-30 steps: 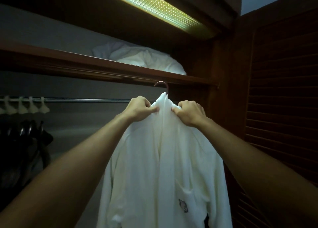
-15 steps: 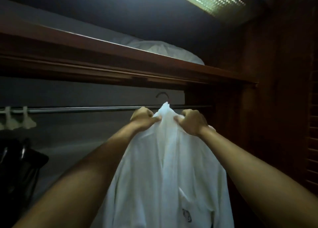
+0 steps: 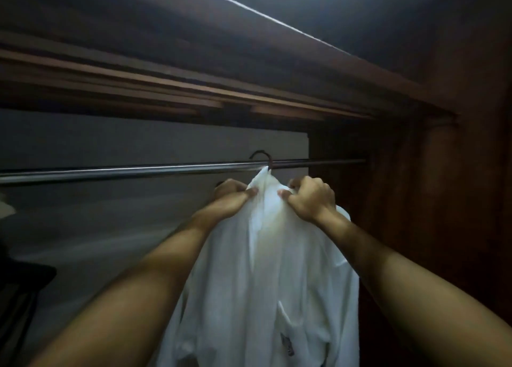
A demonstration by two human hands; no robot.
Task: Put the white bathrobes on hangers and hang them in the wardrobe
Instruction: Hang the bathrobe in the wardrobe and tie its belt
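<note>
A white bathrobe (image 3: 266,278) hangs in front of me on a hanger hidden under its fabric. Only the dark hanger hook (image 3: 262,157) shows, curving over the metal wardrobe rail (image 3: 138,170); whether it rests on the rail I cannot tell. My left hand (image 3: 234,197) grips the robe's left shoulder near the collar. My right hand (image 3: 310,199) grips the right shoulder on the other side of the collar. A small emblem shows on the robe's pocket low down.
A wooden shelf (image 3: 194,89) runs just above the rail. The dark wooden side wall (image 3: 415,200) of the wardrobe stands close on the right. Dark garments (image 3: 16,283) hang at the far left edge. The grey back wall lies behind the rail.
Both hands carried the robe up and into the wardrobe, and the hook now sits over the rail. The view has moved closer, under the shelf; the light and bedding above have left view.
</note>
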